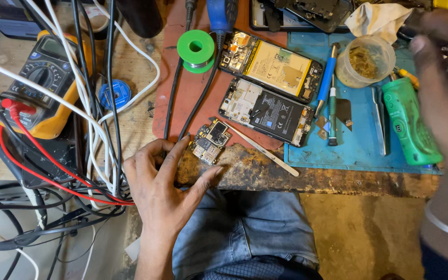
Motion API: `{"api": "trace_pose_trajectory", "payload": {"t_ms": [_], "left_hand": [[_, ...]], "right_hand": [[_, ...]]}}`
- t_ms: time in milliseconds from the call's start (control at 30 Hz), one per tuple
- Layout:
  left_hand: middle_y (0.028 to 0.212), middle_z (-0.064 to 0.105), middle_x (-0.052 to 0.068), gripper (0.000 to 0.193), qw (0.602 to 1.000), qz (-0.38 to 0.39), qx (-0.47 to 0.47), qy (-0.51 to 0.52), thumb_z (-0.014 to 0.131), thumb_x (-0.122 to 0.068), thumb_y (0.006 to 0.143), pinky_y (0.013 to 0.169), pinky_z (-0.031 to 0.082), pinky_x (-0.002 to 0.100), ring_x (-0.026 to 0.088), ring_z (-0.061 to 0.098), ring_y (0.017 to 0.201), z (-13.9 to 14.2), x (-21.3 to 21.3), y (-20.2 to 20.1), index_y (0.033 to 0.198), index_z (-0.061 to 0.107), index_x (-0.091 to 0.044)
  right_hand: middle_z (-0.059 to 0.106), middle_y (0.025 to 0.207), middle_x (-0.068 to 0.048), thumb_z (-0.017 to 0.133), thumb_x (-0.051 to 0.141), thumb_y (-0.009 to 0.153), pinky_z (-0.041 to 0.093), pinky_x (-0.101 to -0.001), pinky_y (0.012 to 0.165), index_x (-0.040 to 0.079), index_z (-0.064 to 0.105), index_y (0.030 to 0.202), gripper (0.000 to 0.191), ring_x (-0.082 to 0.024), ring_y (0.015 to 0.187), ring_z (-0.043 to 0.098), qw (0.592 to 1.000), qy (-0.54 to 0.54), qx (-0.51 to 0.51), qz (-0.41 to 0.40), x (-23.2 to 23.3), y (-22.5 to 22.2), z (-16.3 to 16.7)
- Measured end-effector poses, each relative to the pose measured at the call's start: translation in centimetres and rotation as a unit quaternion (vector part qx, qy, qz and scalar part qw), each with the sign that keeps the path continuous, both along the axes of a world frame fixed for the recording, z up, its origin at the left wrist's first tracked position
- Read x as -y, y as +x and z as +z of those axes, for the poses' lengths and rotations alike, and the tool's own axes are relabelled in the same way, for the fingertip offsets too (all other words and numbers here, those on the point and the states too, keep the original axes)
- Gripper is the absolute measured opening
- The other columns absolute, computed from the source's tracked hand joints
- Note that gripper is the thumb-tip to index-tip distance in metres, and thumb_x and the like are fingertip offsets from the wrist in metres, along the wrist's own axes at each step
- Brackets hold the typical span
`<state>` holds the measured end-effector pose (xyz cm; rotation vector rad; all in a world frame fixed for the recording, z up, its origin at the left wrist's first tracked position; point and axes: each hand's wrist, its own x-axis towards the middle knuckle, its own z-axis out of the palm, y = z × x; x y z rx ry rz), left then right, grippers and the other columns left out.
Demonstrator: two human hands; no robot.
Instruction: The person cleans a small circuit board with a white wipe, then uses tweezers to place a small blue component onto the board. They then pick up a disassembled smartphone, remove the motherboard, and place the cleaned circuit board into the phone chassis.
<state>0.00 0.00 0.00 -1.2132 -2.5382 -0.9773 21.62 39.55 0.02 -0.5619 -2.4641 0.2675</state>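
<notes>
Right hand [442, 88], blurred w/ grip unreadable, lifts over tools; left hand [164, 181], open, flanks circuit board [211, 141] at desk [265, 173] edge — could slip off.

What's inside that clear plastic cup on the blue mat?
The clear plastic cup on the blue mat holds a brownish-gold tangled clump. The blurred right hand covers what lies beside it.

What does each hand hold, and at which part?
The left hand holds nothing; its fingers rest on the bench edge beside the circuit board. The right hand is blurred, so its grip cannot be told.
</notes>
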Motion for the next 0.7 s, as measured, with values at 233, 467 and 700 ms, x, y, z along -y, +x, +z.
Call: {"api": "trace_pose_trajectory", "payload": {"t_ms": [233,467,700], "left_hand": [[0.116,0.058,0.011,0.058,1.0,-0.005,-0.023,0.011,0.089,-0.039,0.076,0.097,0.041,0.045,0.033,0.049,0.11,-0.1,0.0,-0.1,0.123,0.073,-0.008],[0.117,0.057,0.012,0.058,1.0,-0.012,0.004,0.029,0.089,-0.036,0.076,0.098,0.041,0.044,0.032,0.049,0.111,0.2,0.2,-0.1,0.124,0.073,-0.007],[0.119,0.058,0.011,0.058,0.999,-0.012,0.006,0.03,0.089,-0.036,0.076,0.099,0.041,0.044,0.033,0.05,0.112,-0.1,0.5,-0.1,0.124,0.072,-0.007]], "right_hand": [[0.071,0.1,-0.023,0.073,0.014,0.111,0.055,-0.0401,0.073,-0.007,0.068,0.124,0.025,-0.027,0.086,0.068,0.995,-0.005,0.084,0.052,-6.2,-4.4,1.5],[0.068,0.083,-0.016,0.067,0.02,0.113,0.052,-0.0405,0.058,-0.002,0.07,0.116,0.022,-0.023,0.069,0.066,0.993,-0.072,0.089,-0.026,-7.6,-5.7,0.6],[0.069,0.085,-0.013,0.068,0.019,0.109,0.053,-0.0367,0.062,0.0,0.069,0.111,0.019,-0.019,0.071,0.066,0.997,-0.053,0.044,-0.024,-6.8,-5.2,1.0]]}}
